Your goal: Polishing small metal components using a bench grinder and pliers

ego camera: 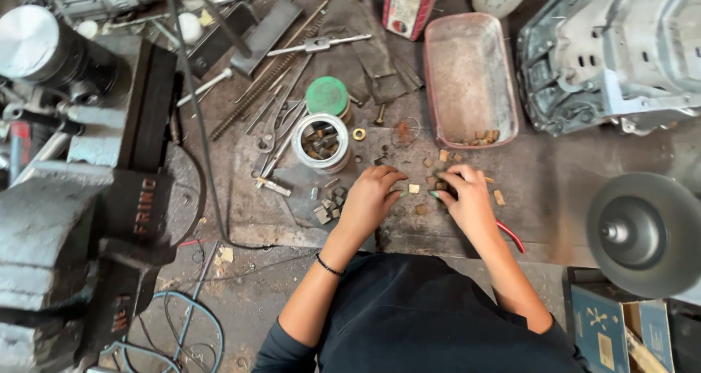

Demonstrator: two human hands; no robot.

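My left hand [370, 198] rests on the dark metal bench, fingers curled beside several small tan metal blocks [415, 189] scattered between my hands. My right hand [467, 195] is bent over more of these blocks, fingertips touching them; whether a piece is pinched I cannot tell. More tan blocks [499, 196] lie just right of that hand. An open round jar [320, 143] full of small metal parts stands to the upper left of my left hand, with its green lid [326, 95] behind it.
A large grey bench vise [80, 198] fills the left. A dirty rectangular plastic tray [471, 77] with a few blocks sits behind my hands. A grinder wheel [642, 230] stands at right, a metal casing [621, 51] upper right. Threaded rods and taps [277, 73] lie behind the jar.
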